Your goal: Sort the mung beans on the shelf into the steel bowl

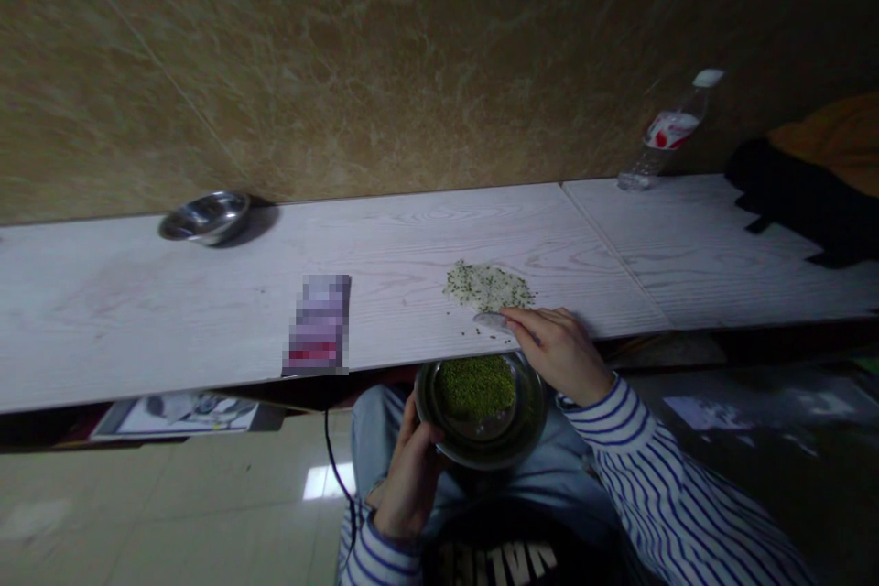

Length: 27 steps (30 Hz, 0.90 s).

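My left hand (410, 472) is closed on the left rim of a steel bowl (450, 450), which I hold over my lap just below the table edge. Small green beans (477, 386), like mung beans, lie inside it. In my right hand (559, 350) is a pale, shiny spoon (490, 320), pinched between thumb and fingers. Its tip rests at the near edge of a flat pile of white grains mixed with green beans (484, 282), which looks like rice. A few loose beans are scattered between the pile and the table edge.
On the white wood-grain table (385, 247), a second steel bowl (206, 218) stands tilted at the left. A phone (317, 325) with a cable lies at the front edge. A clear bottle (669, 133) and dark and orange cloth (817, 174) are at the right. A wall rises behind.
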Available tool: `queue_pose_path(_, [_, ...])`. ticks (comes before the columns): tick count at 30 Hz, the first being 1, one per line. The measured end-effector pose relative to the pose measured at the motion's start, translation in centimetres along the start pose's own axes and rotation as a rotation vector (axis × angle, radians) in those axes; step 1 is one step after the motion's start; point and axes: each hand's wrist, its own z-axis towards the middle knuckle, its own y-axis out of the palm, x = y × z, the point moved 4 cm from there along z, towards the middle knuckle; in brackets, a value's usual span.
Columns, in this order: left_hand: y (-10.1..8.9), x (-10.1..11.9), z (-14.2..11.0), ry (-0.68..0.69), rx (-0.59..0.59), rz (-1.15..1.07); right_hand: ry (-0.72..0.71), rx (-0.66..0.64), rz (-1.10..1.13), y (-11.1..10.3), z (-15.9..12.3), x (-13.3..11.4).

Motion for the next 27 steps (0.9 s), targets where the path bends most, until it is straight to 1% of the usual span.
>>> queue_pose_path(4, [0.0,0.0,0.1,0.005,-0.020,-0.006,-0.024,-0.020,0.026,0.0,-0.4,-0.3])
queue_pose_path(10, [0.6,-0.4,0.1,0.002,-0.037,-0.015,0.000,-0.013,-0.004,-0.3,-0.8,-0.6])
queue_pose_path(15, [1.0,-0.6,0.2,-0.008,-0.027,-0.029,-0.038,-0.048,-0.053,-0.2,-1.2,-2.1])
queue_pose_path(20, [1.0,-0.5,0.3,-0.017,-0.049,-0.050,-0.058,-0.067,-0.009,-0.1,-1.6,-3.3])
queue_pose_path(23, [0.8,-0.2,0.3,-0.001,-0.060,-0.047,-0.022,-0.022,0.001,0.1,-1.3,-3.0])
queue_pose_path(27, [0.0,0.3,0.2,0.025,-0.046,-0.043,0.063,0.040,-0.035,0.7,-0.2,-2.7])
